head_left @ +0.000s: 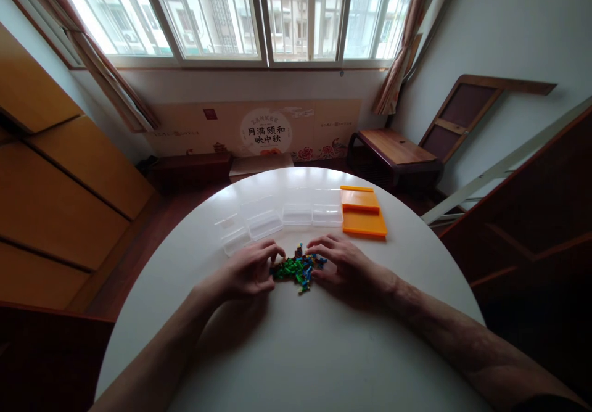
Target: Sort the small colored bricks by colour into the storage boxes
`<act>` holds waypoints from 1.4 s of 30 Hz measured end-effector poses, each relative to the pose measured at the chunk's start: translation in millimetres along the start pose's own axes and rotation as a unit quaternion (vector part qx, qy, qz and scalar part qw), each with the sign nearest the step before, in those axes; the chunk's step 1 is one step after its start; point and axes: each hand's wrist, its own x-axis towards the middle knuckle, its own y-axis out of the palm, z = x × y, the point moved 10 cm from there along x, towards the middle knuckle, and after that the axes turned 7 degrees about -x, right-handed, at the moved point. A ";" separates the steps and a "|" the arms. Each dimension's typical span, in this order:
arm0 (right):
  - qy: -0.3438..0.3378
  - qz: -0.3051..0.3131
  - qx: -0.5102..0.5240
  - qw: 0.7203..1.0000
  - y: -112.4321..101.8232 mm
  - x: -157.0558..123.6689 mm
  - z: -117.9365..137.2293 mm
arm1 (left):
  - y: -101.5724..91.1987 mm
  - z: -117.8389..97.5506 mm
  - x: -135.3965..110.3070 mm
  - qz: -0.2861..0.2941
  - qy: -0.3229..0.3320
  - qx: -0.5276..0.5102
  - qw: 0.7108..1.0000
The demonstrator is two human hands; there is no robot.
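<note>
Many angular pieces [296, 268] | curved left hand [252, 268], right hand [348, 263] | clear boxes [296, 216]

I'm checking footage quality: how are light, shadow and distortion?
Head view: the barred glass windows are washed out, their frames splayed by wide-angle distortion; the round white table shines at its far edge; shadow falls below the bare left hand; small multicoloured plastic pieces look soft.

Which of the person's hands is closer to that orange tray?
The right hand: it is just on the near side of the orange tray. The left hand is farther off, across the colourful pile of pieces.
</note>
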 end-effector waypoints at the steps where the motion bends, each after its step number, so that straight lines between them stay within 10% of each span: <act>1: -0.006 0.007 0.005 1.000 0.4 0.7 2.2 | -0.4 1.5 0.0 0.002 -0.002 -0.015 1.000; 16: 0.015 -0.032 -0.018 0.999 3.1 0.1 -5.1 | 9.8 10.8 3.7 -0.122 0.055 -0.024 0.991; 42: -0.021 -0.017 -0.032 0.999 7.3 4.4 9.8 | 16.2 0.7 2.6 -0.109 0.091 0.088 0.986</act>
